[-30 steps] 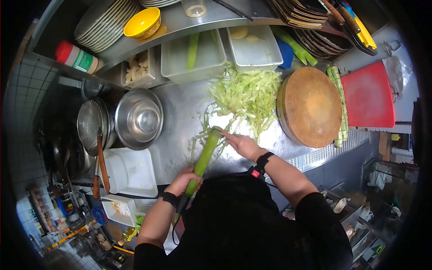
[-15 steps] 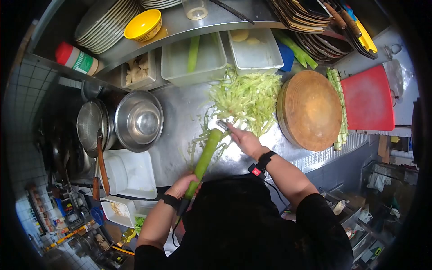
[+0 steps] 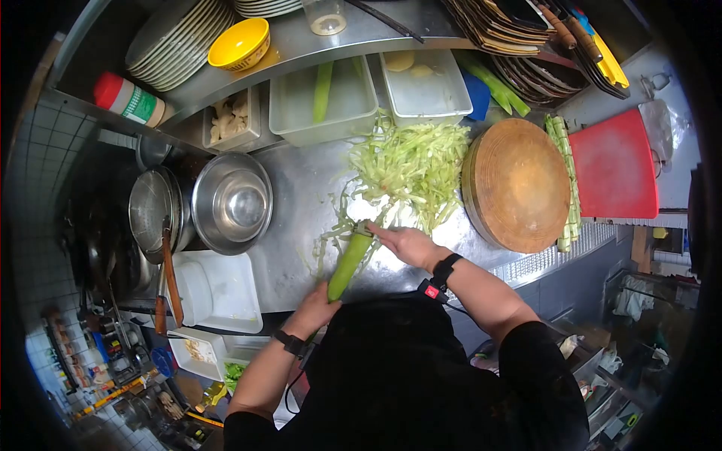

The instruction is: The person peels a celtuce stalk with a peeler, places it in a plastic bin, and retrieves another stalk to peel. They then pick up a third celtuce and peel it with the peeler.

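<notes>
My left hand [image 3: 317,307] grips the near end of a long green stalk [image 3: 348,264] that slants up and away over the steel counter [image 3: 293,203]. My right hand [image 3: 406,244] holds a small peeler [image 3: 364,227] pressed against the stalk's far end. A big heap of pale green peelings [image 3: 410,169] lies just beyond the stalk, with several strips trailing around its tip. Both wrists wear black bands.
A round wooden chopping block [image 3: 519,184] sits right of the heap, with a red board [image 3: 615,159] and green stalks [image 3: 562,161] beyond. Steel bowls [image 3: 232,199] stand at left, white tubs [image 3: 323,94] at the back, plates and a yellow bowl [image 3: 238,43] on the shelf.
My right hand drew the peeler back from the peelings heap to the stalk's far end. My left hand pulled the stalk a little toward me.
</notes>
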The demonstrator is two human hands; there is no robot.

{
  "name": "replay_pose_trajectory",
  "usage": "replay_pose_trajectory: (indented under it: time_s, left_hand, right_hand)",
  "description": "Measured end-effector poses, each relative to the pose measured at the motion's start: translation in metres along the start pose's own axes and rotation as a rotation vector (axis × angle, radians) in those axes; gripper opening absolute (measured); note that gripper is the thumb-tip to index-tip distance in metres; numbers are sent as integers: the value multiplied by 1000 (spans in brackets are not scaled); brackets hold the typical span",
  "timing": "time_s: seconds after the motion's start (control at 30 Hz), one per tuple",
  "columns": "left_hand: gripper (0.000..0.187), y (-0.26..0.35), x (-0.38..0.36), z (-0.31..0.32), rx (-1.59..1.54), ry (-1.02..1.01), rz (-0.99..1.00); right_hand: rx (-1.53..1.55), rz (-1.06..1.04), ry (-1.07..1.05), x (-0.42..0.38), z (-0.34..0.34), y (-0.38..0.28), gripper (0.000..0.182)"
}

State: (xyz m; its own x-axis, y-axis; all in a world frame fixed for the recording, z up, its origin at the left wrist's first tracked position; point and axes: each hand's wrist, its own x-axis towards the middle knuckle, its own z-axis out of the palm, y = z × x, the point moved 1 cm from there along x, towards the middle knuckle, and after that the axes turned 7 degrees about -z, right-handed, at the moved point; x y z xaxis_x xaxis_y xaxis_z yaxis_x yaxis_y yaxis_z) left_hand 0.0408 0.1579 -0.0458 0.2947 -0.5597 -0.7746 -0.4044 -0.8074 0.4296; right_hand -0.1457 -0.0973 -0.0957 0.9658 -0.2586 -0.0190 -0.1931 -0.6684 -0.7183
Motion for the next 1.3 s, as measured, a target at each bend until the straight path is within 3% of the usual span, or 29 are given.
replay_pose_trajectory:
  time_s: [0.03, 0.13, 0.2, 0.27, 0.4, 0.43, 0.5, 0.57, 0.67, 0.73, 0.77, 0.83, 0.9, 0.97, 1.13, 1.23, 1.3]
  left_hand:
    - [44, -3, 0, 1, 4, -2, -1]
    - [45, 4, -1, 2, 71, 24, 2]
    - [43, 6, 0, 2, 189, 177, 99]
    - [41, 7, 0, 2, 226, 185, 85]
    - [38, 10, -7, 0, 333, 210, 108]
    - [38, 9, -7, 1, 337, 203, 111]
    - [35, 11, -5, -1, 432, 216, 88]
    - [34, 14, -4, -5, 461, 222, 90]
    - [31, 9, -4, -2, 504, 260, 128]
    - [29, 4, -2, 0, 530, 298, 174]
    - [26, 2, -4, 1, 566, 281, 153]
    - [22, 3, 1, -2, 597, 290, 140]
    - [18, -3, 3, 1, 625, 337, 162]
    - [24, -11, 7, 5, 631, 347, 173]
    - [30, -13, 7, 3, 623, 385, 211]
    - [19, -7, 4, 0, 717, 388, 216]
    - [27, -4, 4, -2, 823, 479, 243]
  right_hand:
    - [3, 2, 2, 0, 1, 3, 51]
    - [-157, 268, -125, 5, -11, 23, 50]
    - [-144, 255, -66, 4, -16, 22, 50]
    - [-44, 148, 84, 2, -8, 12, 51]
    - [-41, -3, 109, -5, 13, 6, 52]
    - [-39, 5, 112, -10, 13, 11, 52]
    - [-72, 254, -32, -8, 2, 28, 51]
    - [-165, 247, -29, -4, -1, 34, 53]
    - [-101, 177, 46, -9, 12, 24, 53]
    - [-83, -34, 207, -8, 20, 9, 53]
    - [-74, -22, 207, -15, 23, 10, 53]
    - [-85, 284, -33, -17, 14, 29, 50]
    - [-95, 293, -54, -16, 14, 25, 51]
    - [-1, 197, 142, -18, 17, 14, 52]
    - [16, 206, 187, -15, 4, -7, 51]
    - [34, 197, 117, -11, -3, -24, 52]
    - [-48, 76, -122, -7, -1, -39, 53]
